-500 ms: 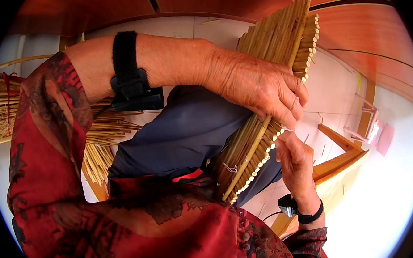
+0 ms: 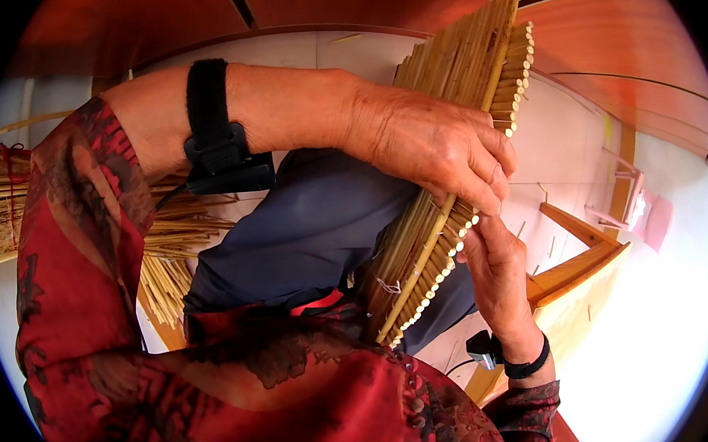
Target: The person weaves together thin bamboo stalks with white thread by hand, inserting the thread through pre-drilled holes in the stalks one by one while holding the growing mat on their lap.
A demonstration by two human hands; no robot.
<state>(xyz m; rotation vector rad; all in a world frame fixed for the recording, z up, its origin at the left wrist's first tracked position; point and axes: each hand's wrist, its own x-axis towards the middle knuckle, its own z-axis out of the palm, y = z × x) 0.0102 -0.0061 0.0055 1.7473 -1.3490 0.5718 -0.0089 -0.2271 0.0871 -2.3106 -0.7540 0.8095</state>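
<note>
A panel of straw-coloured reed stalks (image 2: 451,63), laid side by side, rests slanting across my lap. One longer stalk (image 2: 423,264) runs crosswise along it near the cut ends, and a small pale string tie (image 2: 389,286) shows at its lower part. My left hand (image 2: 445,146) lies over the panel, its fingers curled down around the edge and the crosswise stalk. Just below, my right hand (image 2: 498,265) is closed against the cut ends, its fingertips partly hidden by the edge; what they pinch I cannot make out.
Bundles of loose stalks (image 2: 167,281) lie to the left, one bundle (image 2: 0,198) tied with red string. A wooden stool-like piece (image 2: 576,272) stands at the right, with a pink chair (image 2: 632,200) beyond. Reddish wooden panels (image 2: 438,1) rise in front.
The panel and my left hand have shifted slightly to the left. My right hand has moved up and left, and its fingers have come closer in against the cut ends.
</note>
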